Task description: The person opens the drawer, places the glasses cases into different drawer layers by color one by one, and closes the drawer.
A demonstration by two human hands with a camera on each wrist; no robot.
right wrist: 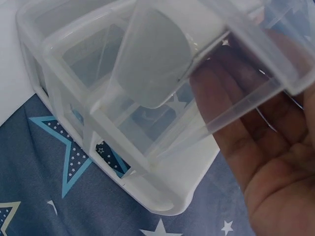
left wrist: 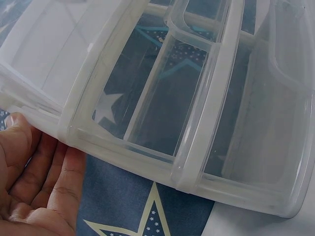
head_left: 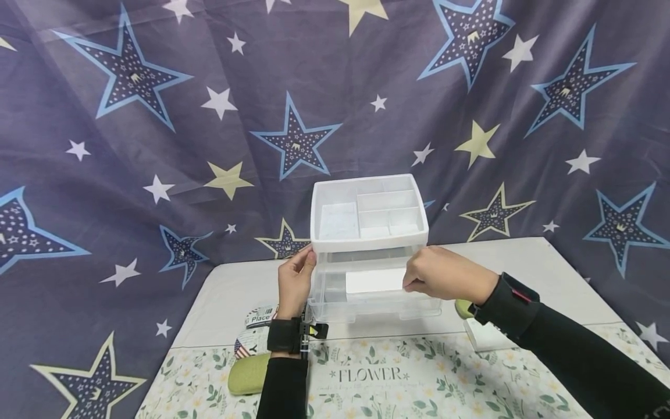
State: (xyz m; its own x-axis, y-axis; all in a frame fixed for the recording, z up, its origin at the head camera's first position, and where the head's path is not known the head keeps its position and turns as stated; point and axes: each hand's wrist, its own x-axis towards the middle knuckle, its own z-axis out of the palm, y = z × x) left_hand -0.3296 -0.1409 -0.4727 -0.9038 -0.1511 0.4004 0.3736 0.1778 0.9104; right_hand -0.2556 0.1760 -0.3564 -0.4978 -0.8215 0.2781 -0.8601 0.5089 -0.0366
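In the head view a white drawer organizer [head_left: 369, 241] stands at the back of the table, its top tray split into compartments above clear drawers. My left hand [head_left: 295, 279] holds its left side just below the tray. The left wrist view shows the thumb and fingers [left wrist: 66, 189] at the frame edge, beside clear drawer fronts with rounded tabs. My right hand [head_left: 442, 273] is at a drawer, pinching the right end of a white rectangular item [head_left: 374, 281]. In the right wrist view the fingers [right wrist: 221, 93] show partly through a clear drawer wall [right wrist: 236, 110].
An olive-green case [head_left: 247, 375] and printed packages [head_left: 256, 331] lie left, partly behind the left forearm. To the right, a green object [head_left: 463, 308] and a white box [head_left: 489, 336] sit by the right wrist. A floral mat [head_left: 374, 381] covers the front; a star-patterned cloth [head_left: 366, 134] hangs behind.
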